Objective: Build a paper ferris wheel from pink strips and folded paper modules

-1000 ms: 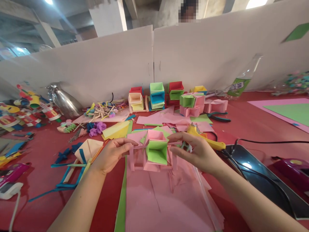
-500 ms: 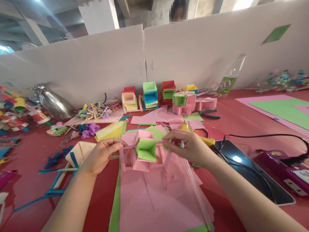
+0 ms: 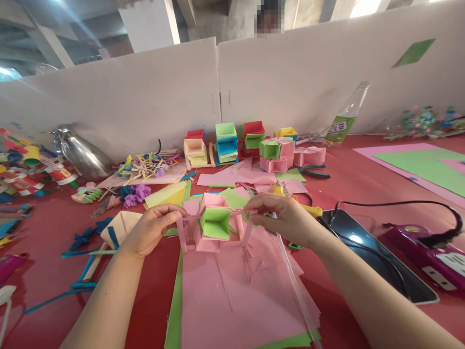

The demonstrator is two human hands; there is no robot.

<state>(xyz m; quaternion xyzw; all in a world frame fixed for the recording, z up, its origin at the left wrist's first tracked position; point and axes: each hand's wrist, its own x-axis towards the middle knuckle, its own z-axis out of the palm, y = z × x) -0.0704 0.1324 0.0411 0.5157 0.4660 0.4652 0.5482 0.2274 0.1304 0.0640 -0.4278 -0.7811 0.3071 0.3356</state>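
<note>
My left hand [image 3: 147, 231] and my right hand [image 3: 285, 218] each pinch one end of a thin pink paper strip [image 3: 236, 212] stretched between them. The strip runs across the top of a folded paper model [image 3: 212, 225] with pink walls and a green open box facing me. The model stands on a stack of pink paper sheets [image 3: 236, 291] over a green sheet on the red table. Both hands are closed in a pinch at the model's sides.
A row of coloured paper boxes [image 3: 232, 143] stands at the white partition. A yellow glue gun [image 3: 301, 206], a black phone [image 3: 366, 247] with cable and a purple device [image 3: 432, 247] lie right. Paper scraps, sticks and a metal jug [image 3: 78, 152] lie left; a bottle [image 3: 343, 118] leans at the back.
Both hands and the paper model have shifted slightly left and farther from me. The view has turned a little to the right. The pinch on the strip is unchanged.
</note>
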